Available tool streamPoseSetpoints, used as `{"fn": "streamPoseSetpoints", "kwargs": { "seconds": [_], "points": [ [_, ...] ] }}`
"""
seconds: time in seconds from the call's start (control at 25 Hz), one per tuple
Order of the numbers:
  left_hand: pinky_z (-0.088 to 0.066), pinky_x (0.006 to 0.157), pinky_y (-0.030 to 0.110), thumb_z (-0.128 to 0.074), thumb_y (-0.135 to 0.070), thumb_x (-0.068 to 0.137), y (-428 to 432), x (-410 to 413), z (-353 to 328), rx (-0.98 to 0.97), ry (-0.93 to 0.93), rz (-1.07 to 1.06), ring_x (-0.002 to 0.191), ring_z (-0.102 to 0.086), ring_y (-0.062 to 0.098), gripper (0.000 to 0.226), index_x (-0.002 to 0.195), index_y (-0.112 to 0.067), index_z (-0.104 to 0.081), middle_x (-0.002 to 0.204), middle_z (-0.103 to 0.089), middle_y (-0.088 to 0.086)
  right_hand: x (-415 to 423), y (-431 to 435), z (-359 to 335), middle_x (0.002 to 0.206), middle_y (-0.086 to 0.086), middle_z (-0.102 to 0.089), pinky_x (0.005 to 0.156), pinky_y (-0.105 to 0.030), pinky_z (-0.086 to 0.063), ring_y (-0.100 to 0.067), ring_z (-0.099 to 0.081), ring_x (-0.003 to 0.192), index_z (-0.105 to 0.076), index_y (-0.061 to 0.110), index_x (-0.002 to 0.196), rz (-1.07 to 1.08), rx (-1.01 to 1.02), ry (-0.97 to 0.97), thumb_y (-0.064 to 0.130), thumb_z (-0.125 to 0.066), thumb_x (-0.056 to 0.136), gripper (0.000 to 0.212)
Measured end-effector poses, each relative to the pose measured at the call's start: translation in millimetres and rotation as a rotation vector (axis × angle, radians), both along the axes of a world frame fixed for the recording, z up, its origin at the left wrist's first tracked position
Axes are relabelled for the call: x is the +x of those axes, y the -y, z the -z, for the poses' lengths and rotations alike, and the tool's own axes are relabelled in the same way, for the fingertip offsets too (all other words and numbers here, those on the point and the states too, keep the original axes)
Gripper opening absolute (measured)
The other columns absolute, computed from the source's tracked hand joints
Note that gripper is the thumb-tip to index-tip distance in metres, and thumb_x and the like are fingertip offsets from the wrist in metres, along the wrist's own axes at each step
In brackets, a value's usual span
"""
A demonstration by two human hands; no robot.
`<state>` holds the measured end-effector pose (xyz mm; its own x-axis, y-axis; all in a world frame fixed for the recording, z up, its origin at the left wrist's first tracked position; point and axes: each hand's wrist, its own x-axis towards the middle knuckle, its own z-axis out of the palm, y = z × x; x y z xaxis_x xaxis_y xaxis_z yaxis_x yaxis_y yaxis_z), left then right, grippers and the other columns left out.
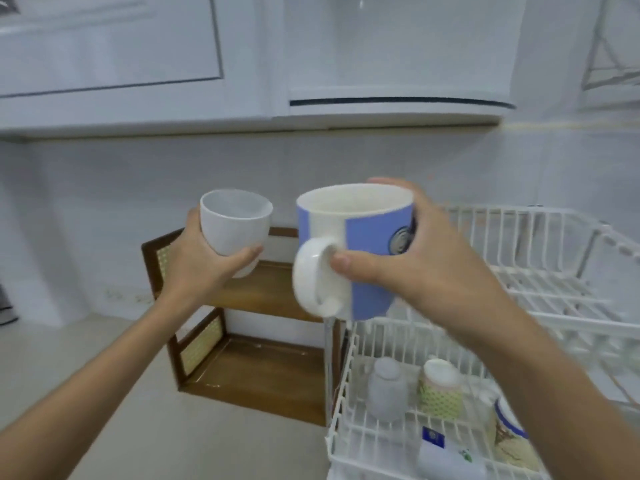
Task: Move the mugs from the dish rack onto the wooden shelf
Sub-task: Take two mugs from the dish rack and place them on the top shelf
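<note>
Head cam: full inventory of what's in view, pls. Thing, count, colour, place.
Handleless white ceramic cup: 1, white, held upright in the left hand above the shelf's top board.
Blue-and-white ceramic mug with white handle: 1, held in the right hand, over the rack's left edge.
Two-tier wooden shelf with woven cane side panels: 1, brown, on the counter left of the rack; both boards bare.
White wire dish rack: 1, two levels, right side.
Cups and mugs left in the rack's lower level: about five, whitish, green-patterned, blue-trimmed; blurred.
White wall cabinets: above, along the wall.
Beige counter: below.
Left hand: gripping the cup.
Right hand: gripping the mug.
</note>
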<state>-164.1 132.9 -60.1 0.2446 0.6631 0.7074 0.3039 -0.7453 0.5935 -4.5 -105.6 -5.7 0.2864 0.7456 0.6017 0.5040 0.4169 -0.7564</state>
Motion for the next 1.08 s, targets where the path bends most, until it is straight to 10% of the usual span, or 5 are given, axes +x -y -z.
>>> {"fn": "streamPoseSetpoints", "kwargs": {
  "seconds": [0.2, 0.36, 0.56, 1.08],
  "points": [
    [-0.046, 0.069, 0.028, -0.063, -0.068, 0.038, -71, -26, 19, -0.249, 0.02, 0.012, 0.091, -0.059, 0.017, 0.099, 0.122, -0.018, -0.05, 0.102, -0.06, -0.004, -72, -101, 25, 0.095, 0.019, -0.063, 0.057, -0.009, -0.052, 0.005, -0.063, 0.083, -0.045, 0.037, 0.108, 0.106, 0.014, -0.15, 0.053, -0.086, 0.04, 0.081],
    [-0.044, 0.061, 0.02, -0.082, -0.056, 0.048, -116, -34, 41, -0.279, -0.007, -0.046, 0.084, -0.061, 0.009, 0.061, 0.095, -0.032, -0.051, 0.092, -0.059, -0.013, -78, -188, 46, 0.11, 0.008, -0.055, 0.065, -0.014, -0.047, -0.009, -0.056, 0.096, -0.036, 0.028, 0.118, 0.281, -0.01, -0.277, 0.042, -0.089, 0.047, 0.089],
    [-0.047, 0.073, 0.03, -0.086, -0.048, 0.052, -159, -26, 72, -0.422, -0.057, -0.15, 0.103, -0.062, 0.03, 0.079, 0.116, -0.014, -0.053, 0.115, -0.065, 0.011, -48, -261, 87, 0.107, -0.003, -0.057, 0.073, -0.026, -0.046, -0.023, -0.059, 0.1, -0.04, 0.014, 0.115, 0.522, -0.113, -0.265, 0.028, -0.093, 0.053, 0.083],
    [-0.053, 0.092, 0.039, -0.082, -0.049, 0.061, -224, -12, 96, -0.471, -0.022, 0.068, 0.111, -0.06, 0.026, 0.078, 0.126, -0.017, -0.053, 0.124, -0.064, 0.008, -30, -346, 138, 0.116, -0.005, -0.053, 0.081, -0.029, -0.049, -0.021, -0.053, 0.106, -0.037, 0.019, 0.117, 0.595, -0.292, -0.234, 0.028, -0.092, 0.056, 0.082]
  ]
}}
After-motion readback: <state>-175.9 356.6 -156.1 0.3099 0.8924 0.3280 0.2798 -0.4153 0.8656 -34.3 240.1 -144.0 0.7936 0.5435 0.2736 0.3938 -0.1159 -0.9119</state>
